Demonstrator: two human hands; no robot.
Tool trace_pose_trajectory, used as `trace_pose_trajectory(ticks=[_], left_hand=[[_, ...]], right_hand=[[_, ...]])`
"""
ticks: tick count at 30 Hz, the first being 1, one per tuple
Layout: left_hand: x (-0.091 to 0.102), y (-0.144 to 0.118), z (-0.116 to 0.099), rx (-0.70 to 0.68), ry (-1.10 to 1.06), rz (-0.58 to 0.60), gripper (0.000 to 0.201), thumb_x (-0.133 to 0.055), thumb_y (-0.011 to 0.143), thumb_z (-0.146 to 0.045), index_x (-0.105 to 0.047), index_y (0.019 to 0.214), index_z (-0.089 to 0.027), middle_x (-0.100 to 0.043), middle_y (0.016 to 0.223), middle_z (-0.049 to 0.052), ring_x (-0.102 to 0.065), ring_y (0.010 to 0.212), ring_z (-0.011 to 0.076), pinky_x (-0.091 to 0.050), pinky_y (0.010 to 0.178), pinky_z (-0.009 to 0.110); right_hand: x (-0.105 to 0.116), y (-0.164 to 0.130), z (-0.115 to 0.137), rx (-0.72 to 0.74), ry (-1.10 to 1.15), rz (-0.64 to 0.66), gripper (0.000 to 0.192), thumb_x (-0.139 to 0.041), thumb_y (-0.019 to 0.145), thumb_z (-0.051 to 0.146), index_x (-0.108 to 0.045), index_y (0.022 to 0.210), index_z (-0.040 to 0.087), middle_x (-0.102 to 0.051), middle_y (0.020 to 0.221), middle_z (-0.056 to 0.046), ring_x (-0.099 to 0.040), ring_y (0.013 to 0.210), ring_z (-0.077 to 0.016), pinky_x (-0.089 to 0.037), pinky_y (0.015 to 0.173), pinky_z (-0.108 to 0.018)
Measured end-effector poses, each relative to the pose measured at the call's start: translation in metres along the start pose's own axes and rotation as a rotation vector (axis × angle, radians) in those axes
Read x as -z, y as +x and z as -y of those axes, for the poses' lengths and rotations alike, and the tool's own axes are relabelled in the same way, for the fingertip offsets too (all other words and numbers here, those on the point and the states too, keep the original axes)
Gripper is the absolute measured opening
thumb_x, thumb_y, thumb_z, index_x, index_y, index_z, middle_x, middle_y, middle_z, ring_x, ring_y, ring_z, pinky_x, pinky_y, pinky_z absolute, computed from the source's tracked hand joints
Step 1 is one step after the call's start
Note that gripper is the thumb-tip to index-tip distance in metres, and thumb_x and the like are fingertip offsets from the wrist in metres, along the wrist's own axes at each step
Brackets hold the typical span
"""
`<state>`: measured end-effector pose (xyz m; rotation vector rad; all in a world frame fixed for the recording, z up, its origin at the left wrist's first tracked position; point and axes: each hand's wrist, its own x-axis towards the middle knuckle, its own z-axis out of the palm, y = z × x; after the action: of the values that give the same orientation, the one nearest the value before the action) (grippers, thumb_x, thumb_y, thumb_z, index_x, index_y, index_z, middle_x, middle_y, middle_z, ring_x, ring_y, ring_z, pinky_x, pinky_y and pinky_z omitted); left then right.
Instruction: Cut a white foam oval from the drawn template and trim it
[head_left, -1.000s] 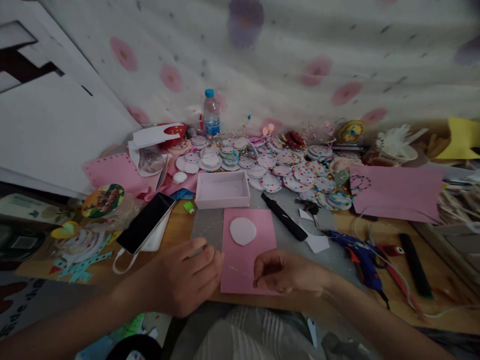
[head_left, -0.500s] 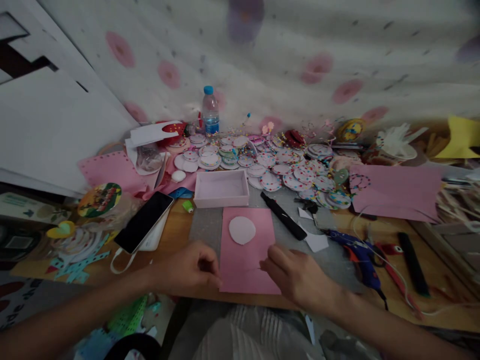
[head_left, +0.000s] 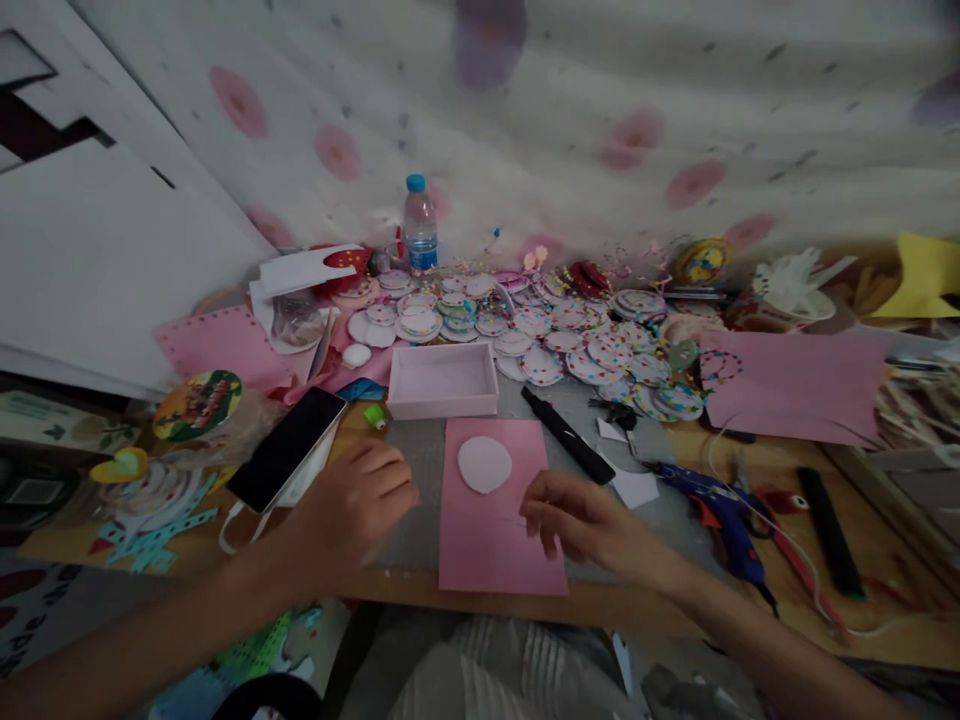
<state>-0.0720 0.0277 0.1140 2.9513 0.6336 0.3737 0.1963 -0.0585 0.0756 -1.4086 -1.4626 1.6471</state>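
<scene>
A pink foam sheet [head_left: 499, 520] lies flat near the front edge of the surface [head_left: 787, 560], partly on a grey mat [head_left: 412, 470], with a pale round disc [head_left: 484, 464] resting on its upper half. The right hand [head_left: 581, 520] sits at the sheet's right edge, its fingers [head_left: 541, 505] bunched together as if pinching something very thin; what they pinch is too small to make out. The left hand [head_left: 356, 505] rests just left of the sheet on the mat, fingers curled loosely, holding nothing that shows. The sheet looks light, thin and limp, likely to flop if lifted by one corner and to slide easily on the mat, so pressing it flat or taking it by two opposite edges seems best. The disc seems equally light and soft, easiest picked up by its rim. A black cutter [head_left: 568, 447] lies just right of the sheet.
</scene>
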Motion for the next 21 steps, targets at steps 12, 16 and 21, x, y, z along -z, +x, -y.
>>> trace_pose_trajectory(ticks=[12, 16, 21], left_hand=[[0.008, -0.011, 0.000, -0.417, 0.446, -0.188, 0.027, -0.040, 0.093, -0.010, -0.064, 0.103, -0.013, -0.069, 0.100, 0.007, -0.058, 0.095, 0.0172, -0.047, 0.089, 0.035], [0.003, -0.011, 0.000, -0.384, 0.390, -0.185, 0.024, -0.043, 0.092, -0.009, -0.063, 0.104, -0.014, -0.070, 0.094, 0.006, -0.059, 0.092, 0.0172, -0.047, 0.089, 0.036], [-0.014, -0.006, -0.006, -0.155, 0.054, -0.168, 0.024, -0.046, 0.093, -0.012, -0.067, 0.084, -0.017, -0.067, 0.072, 0.002, -0.059, 0.075, 0.0161, -0.044, 0.077, 0.036]], right_hand=[[-0.007, 0.010, -0.018, -0.216, 0.592, 0.365, 0.035, -0.077, 0.071, 0.043, -0.058, 0.076, 0.014, -0.048, 0.056, 0.008, -0.030, 0.040, -0.0014, -0.020, 0.037, -0.017], [-0.008, 0.007, -0.017, -0.135, 0.373, 0.303, 0.036, -0.076, 0.071, 0.044, -0.053, 0.071, 0.016, -0.046, 0.057, 0.008, -0.035, 0.045, -0.0038, -0.026, 0.043, -0.018], [-0.010, -0.004, -0.014, 0.214, -0.465, 0.010, 0.021, -0.051, 0.092, 0.025, -0.050, 0.072, 0.018, -0.050, 0.068, 0.003, -0.043, 0.057, -0.0088, -0.031, 0.050, -0.021]])
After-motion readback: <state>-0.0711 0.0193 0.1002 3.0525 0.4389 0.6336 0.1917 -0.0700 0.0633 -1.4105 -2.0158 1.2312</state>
